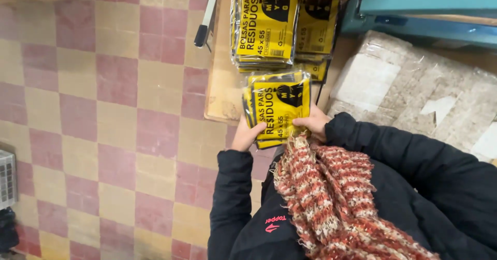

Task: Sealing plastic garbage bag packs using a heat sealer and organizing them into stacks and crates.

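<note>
I hold a stack of flat yellow-and-black plastic bag packs [277,105] between both hands, just above the near edge of a wooden table [220,92]. My left hand [247,134] grips the stack's lower left corner. My right hand [312,123] grips its lower right edge. Farther back on the table lie two more piles of the same yellow packs [266,27], side by side. Both arms are in black jacket sleeves, and a red and cream knitted scarf [331,192] hangs below my hands.
A teal metal machine [414,14] stands at the table's back right. Beside it lies a bundle wrapped in clear plastic [414,89]. A dark-tipped handle [205,19] lies along the table's left edge. Red and cream checkered floor tiles [103,110] fill the left side.
</note>
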